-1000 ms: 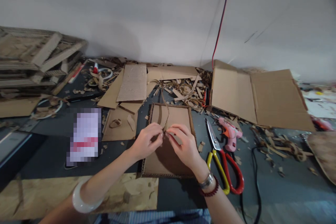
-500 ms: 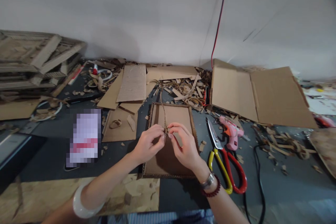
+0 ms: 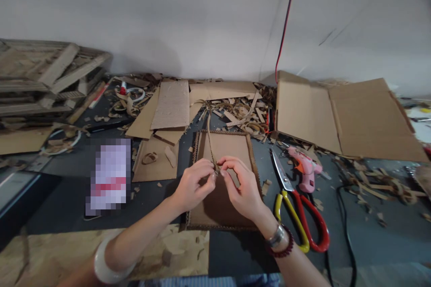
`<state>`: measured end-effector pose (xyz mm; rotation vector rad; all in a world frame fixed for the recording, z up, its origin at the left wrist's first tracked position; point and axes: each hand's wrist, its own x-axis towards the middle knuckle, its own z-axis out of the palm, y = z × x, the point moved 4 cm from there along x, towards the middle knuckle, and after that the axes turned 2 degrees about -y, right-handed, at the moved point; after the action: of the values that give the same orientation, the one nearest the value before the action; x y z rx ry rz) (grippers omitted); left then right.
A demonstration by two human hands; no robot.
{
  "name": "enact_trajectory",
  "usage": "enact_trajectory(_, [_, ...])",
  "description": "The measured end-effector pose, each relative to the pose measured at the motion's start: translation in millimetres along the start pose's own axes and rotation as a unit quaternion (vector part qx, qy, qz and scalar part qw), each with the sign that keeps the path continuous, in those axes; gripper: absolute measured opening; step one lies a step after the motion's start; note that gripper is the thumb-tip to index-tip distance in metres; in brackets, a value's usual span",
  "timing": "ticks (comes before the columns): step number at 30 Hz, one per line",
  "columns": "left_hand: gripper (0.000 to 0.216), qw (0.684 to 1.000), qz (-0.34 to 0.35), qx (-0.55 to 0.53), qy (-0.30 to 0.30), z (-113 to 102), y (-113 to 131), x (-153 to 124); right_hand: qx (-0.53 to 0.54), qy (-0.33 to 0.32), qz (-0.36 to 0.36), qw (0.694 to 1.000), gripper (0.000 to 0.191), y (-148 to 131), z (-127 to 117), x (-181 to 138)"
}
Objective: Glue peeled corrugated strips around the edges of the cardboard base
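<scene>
My left hand [image 3: 195, 185] and my right hand [image 3: 243, 187] meet fingertip to fingertip over a flat cardboard panel [image 3: 229, 145] with a corrugated rim. Both pinch the near end of a thin cardboard strip [image 3: 210, 136]. The strip runs away from me across the panel toward a heap of scraps. A white bangle circles my left wrist. On my right wrist I see a watch and a dark red bead bracelet.
Scissors [image 3: 296, 208] with red and yellow handles lie right of the panel, next to a pink glue gun [image 3: 305, 167] and a black cord [image 3: 344, 219]. An opened cardboard box [image 3: 343, 116] lies at the back right. Cardboard sheets [image 3: 171, 105], offcuts and stacked frames [image 3: 43, 80] fill the left.
Both hands have kept their pinch on the strip and its bend has straightened. The view has drifted slightly, so the table items sit a little further right.
</scene>
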<state>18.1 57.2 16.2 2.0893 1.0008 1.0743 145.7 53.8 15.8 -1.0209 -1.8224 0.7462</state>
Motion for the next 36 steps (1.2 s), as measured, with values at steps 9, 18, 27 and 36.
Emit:
enact_trajectory(9, [0.026, 0.999, 0.016, -0.028, 0.008, -0.8, 0.9, -0.6, 0.025, 0.012, -0.014, 1.000, 0.009, -1.2, -5.5, 1.2])
enact_trajectory(18, [0.021, 0.999, -0.010, -0.049, -0.006, -0.8, -4.3, -0.8, 0.004, 0.003, -0.083, 0.997, 0.014, -6.4, -5.7, 1.6])
enact_trajectory(27, [0.020, 0.998, -0.006, -0.061, -0.022, 1.5, -3.9, 0.8, 0.015, 0.011, -0.073, 0.997, 0.014, -5.7, -6.9, 0.2])
enact_trajectory(36, [0.020, 0.997, -0.016, -0.070, -0.028, 3.8, -4.6, -0.4, 0.044, 0.009, -0.040, 0.998, 0.013, -1.7, -7.3, 1.0])
